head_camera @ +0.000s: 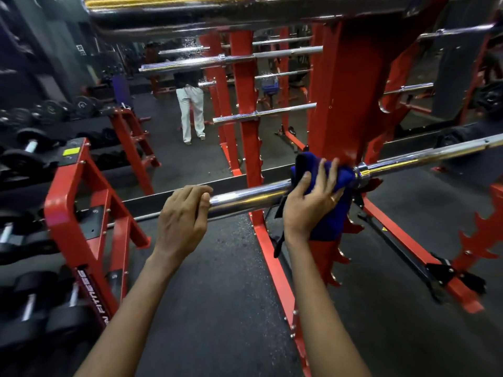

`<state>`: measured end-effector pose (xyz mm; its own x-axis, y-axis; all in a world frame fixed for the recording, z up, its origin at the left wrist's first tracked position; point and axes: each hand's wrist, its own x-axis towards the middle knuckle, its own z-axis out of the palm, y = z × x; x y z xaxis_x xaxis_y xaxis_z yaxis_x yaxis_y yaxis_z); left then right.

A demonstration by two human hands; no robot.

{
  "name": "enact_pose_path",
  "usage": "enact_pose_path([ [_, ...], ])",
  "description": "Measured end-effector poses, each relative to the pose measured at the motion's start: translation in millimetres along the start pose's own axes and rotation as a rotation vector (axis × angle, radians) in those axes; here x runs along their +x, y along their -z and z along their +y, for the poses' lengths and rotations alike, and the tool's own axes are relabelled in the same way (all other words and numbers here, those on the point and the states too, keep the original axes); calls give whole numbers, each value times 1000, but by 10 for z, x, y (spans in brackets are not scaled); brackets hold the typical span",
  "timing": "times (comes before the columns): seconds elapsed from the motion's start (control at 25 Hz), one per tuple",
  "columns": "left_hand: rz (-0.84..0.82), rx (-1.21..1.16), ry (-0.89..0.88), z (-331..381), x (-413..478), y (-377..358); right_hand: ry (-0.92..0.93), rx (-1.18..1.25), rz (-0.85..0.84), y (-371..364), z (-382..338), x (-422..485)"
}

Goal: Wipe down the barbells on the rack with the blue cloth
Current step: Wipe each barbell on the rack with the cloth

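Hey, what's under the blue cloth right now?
The blue cloth wraps the chrome barbell beside its collar; the right hand grips it there. The bar runs bare out both sides, but the covered stretch is hidden. The left hand holds the bar's end.

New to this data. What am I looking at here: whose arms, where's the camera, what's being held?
There is no robot here. One wide-angle camera sits on a person's head and looks forward and down, so the two bare arms are the wearer's own. The scene is a gym. The left hand curls over the end of a chrome barbell that rests across a red rack. The right hand presses a blue cloth around the same bar, just short of its collar; this is the wiping grip. More bars sit higher on the rack. Dumbbells fill a rack at the left. The mirror behind reflects a standing person.
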<state>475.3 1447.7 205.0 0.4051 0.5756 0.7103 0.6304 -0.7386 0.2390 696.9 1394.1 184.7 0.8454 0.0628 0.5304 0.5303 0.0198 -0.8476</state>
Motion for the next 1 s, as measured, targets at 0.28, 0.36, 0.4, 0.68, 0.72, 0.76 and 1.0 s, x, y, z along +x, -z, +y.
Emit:
enact_pose_path([
  [0.28, 45, 36, 142, -163, -54, -26, 308, -259, -154, 256, 306, 597],
  [0.36, -41, 14, 311, -100, 108, 35, 272, -313, -154, 217, 220, 460],
  [0.4, -177, -39, 436, -90, 235, 70, 276, -328, -169, 180, 124, 346],
  [0.68, -721, -616, 844, -382, 416, 184, 594, -281, -493, 296, 37, 253],
  [0.72, -542, -529, 722, -395, 259, 156, 544, -296, -427, 341, 145, 421],
  [0.76, -360, -420, 564, -383, 81, 155, 472, -309, -355, 367, 237, 548],
  [1.0, -217, -600, 434, -320, -326, 155, 371, -337, -260, 48, -80, -175],
])
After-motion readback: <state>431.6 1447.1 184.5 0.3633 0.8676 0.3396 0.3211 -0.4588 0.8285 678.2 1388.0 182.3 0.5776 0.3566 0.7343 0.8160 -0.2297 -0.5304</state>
